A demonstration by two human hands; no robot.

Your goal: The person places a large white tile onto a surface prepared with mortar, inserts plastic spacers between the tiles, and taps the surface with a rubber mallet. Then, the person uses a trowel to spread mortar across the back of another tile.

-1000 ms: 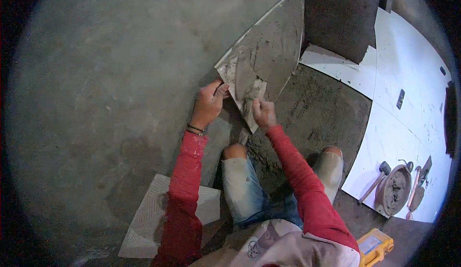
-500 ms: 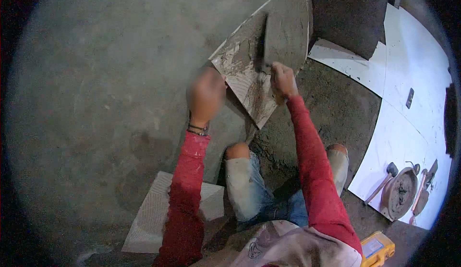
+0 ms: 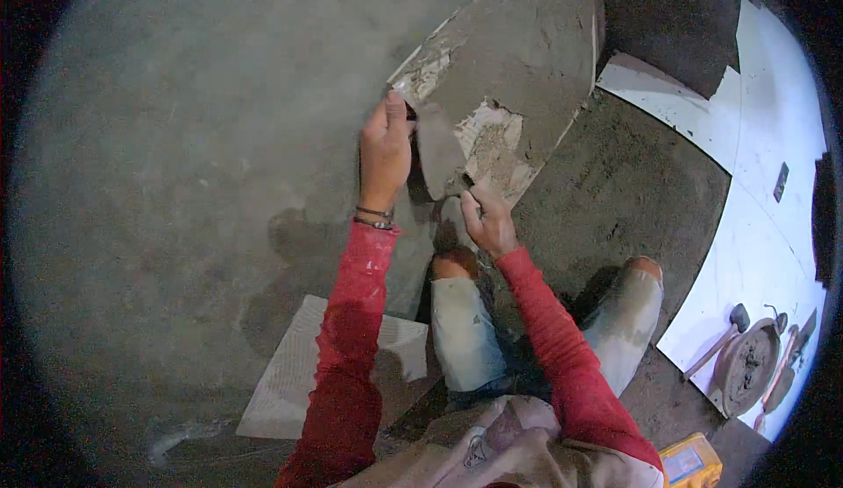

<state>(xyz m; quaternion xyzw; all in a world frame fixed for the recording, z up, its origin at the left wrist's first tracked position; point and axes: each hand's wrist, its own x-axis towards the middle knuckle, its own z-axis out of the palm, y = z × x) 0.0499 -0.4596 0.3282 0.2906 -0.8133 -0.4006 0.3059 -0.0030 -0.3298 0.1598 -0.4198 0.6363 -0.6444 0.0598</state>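
Observation:
A large tile (image 3: 544,40) is tilted up in front of me, its back spread with grey mortar. Two whitish patches of its back show through, one near the left corner and one lower down. My left hand (image 3: 385,156) is closed on the tile's left corner, thumb on the coated side. Low on the tile, my right hand (image 3: 492,223) grips a trowel (image 3: 441,150), its handle mostly hidden by the fingers. The trowel's flat, mortar-smeared blade lies against the tile's lower left edge, close to my left hand.
Wet mortar (image 3: 632,163) covers the floor right of the tile. White laid tiles (image 3: 746,251) carry a round mortar pan (image 3: 746,369), a mallet (image 3: 720,348) and trowels. Another tile (image 3: 294,369) lies ribbed side up at lower left. A yellow device (image 3: 691,462) sits at lower right.
My right hand has drawn the trowel down and left across the tile, from the upper middle to the lower left edge. Mortar now covers more of the tile's back.

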